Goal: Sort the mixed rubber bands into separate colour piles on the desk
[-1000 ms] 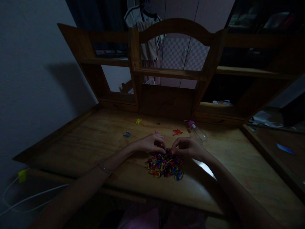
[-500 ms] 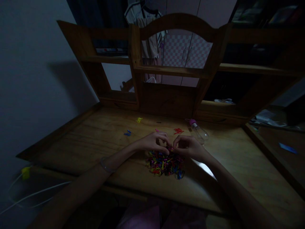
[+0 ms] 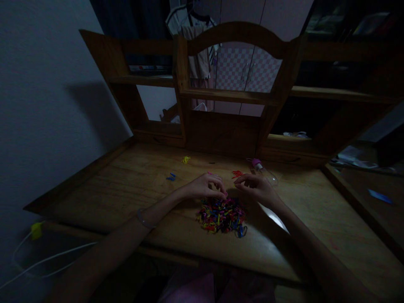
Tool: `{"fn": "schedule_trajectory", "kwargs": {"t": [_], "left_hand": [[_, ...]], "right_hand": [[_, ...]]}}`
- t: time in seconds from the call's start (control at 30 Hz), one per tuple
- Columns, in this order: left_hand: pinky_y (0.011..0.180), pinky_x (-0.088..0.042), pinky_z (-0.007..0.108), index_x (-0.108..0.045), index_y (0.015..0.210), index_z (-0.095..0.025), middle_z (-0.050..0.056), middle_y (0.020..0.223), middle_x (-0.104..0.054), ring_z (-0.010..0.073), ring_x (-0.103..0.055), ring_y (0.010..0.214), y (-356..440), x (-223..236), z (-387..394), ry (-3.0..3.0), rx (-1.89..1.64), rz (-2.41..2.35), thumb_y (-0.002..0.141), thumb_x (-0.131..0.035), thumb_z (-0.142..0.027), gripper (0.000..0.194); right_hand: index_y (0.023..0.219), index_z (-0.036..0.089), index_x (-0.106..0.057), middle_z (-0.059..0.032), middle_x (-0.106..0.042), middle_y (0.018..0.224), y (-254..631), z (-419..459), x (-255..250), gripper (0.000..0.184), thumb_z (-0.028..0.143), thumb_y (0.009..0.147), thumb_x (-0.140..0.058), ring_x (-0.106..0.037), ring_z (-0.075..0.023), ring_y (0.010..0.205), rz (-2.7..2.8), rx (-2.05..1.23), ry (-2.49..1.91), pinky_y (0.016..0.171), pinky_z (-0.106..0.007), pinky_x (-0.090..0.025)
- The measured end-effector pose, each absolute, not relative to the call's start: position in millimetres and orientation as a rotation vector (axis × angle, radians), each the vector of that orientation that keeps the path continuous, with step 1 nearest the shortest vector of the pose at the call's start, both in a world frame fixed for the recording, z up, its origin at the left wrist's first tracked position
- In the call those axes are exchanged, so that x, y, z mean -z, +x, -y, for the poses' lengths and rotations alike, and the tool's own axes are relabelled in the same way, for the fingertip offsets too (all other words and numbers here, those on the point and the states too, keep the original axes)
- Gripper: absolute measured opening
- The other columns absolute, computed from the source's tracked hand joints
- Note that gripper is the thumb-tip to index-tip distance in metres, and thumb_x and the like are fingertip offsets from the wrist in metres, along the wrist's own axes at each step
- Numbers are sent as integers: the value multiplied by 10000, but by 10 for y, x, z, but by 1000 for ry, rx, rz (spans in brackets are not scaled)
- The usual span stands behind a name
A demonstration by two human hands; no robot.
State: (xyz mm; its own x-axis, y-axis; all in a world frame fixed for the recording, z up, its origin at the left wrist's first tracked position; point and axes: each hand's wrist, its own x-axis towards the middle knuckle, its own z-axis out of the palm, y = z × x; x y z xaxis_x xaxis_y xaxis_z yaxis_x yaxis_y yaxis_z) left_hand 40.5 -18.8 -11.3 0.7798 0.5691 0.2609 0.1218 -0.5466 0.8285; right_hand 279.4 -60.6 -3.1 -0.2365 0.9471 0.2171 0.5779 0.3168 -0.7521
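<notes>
A heap of small coloured bands [image 3: 222, 215], mixed pink, yellow, red, blue and black, lies on the wooden desk. Over the heap's back edge is my left hand [image 3: 208, 187], closed in a pinch, with a bit of pink band [image 3: 226, 194] at the fingertips. To its right, my right hand [image 3: 255, 188] hovers above the desk, thumb and forefinger pinched together; whatever they hold is too small to make out. Just behind that hand is a small red pile [image 3: 237, 174]. A pink piece [image 3: 209, 173] shows behind my left hand.
A yellow pile [image 3: 186, 160] and several blue pieces [image 3: 171, 177] lie on the desk [image 3: 126, 181] farther left. A clear bottle with a pink cap [image 3: 256, 162] lies behind my right hand. Wooden shelves [image 3: 221, 94] rise along the back.
My hands were together at the back of the heap. The right hand has moved away to the right and slightly back, while the left has stayed nearly in place.
</notes>
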Motion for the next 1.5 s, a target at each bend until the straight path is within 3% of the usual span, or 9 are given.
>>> {"fn": "schedule_trajectory", "kwargs": {"t": [0.13, 0.4, 0.6, 0.7, 0.87, 0.97, 1.17, 1.27, 1.5], "left_hand": [[756, -461, 263, -717, 796, -147, 48, 827, -697, 148, -622, 800, 404, 133, 142, 2054, -736, -556, 747, -724, -338, 197], [713, -459, 268, -708, 908, -170, 53, 893, -716, 164, -631, 796, -61, 161, -393, 2115, -1118, -1095, 826, -620, -395, 255], [726, -442, 243, -750, 801, -201, 25, 789, -710, 148, -613, 772, -139, 271, -472, 2268, -929, -952, 762, -706, -309, 122], [692, -439, 232, -750, 841, -207, 12, 749, -687, 139, -596, 724, -97, 307, -454, 2316, -870, -907, 723, -742, -341, 179], [822, -445, 301, -684, 1036, -174, 71, 986, -650, 175, -588, 907, -91, 327, -444, 2336, -945, -971, 916, -494, -337, 277], [916, -430, 317, -673, 1021, -183, 78, 1094, -627, 187, -568, 1029, -31, 370, -384, 2366, -912, -916, 906, -512, -256, 212], [789, -485, 284, -645, 1017, -164, 64, 944, -673, 170, -617, 848, 90, 412, -249, 2385, -785, -834, 936, -446, -245, 229], [718, -487, 273, -641, 1023, -150, 56, 878, -681, 167, -622, 763, 90, 388, -238, 2398, -763, -850, 924, -451, -235, 230], [819, -472, 285, -659, 1034, -148, 85, 1012, -676, 193, -623, 897, 91, 337, -270, 2457, -813, -883, 867, -470, -141, 252]], "right_hand": [[881, 183, -723, -78, -712, 867, 2781, 422, 57, 255, 405, 814, -615, -551, -126, 569, 1865, -641, -1357, 494, -247, -412], [880, 175, -714, -61, -705, 763, 2487, 118, -14, 258, 403, 800, -622, -616, -147, 580, 1801, -622, -1295, 505, -248, -470], [911, 172, -717, -78, -716, 853, 2523, 44, -177, 315, 443, 763, -653, -627, -168, 683, 1619, -572, -1279, 554, -251, -486], [907, 162, -714, -85, -712, 849, 2527, 34, -245, 345, 462, 744, -666, -620, -171, 681, 1596, -621, -1289, 546, -250, -479], [893, 150, -713, -95, -712, 837, 2260, -157, -358, 363, 468, 721, -679, -602, -156, 635, 1665, -675, -1220, 534, -249, -462], [907, 142, -714, -88, -711, 787, 1933, -404, -443, 354, 449, 741, -656, -584, -141, 584, 1757, -671, -1185, 502, -237, -429], [821, 180, -748, -41, -727, 769, 1261, -813, -359, 154, 255, 735, -645, -639, -155, 697, 2134, -530, -1218, 589, -216, -441], [768, 173, -747, -34, -720, 709, 1088, -887, -206, 122, 161, 687, -657, -638, -150, 642, 2175, -523, -1231, 573, -211, -438], [938, 160, -718, -71, -726, 885, 1376, -842, -300, 220, 243, 803, -566, -656, -177, 789, 2068, -409, -1275, 665, -241, -456]]}}
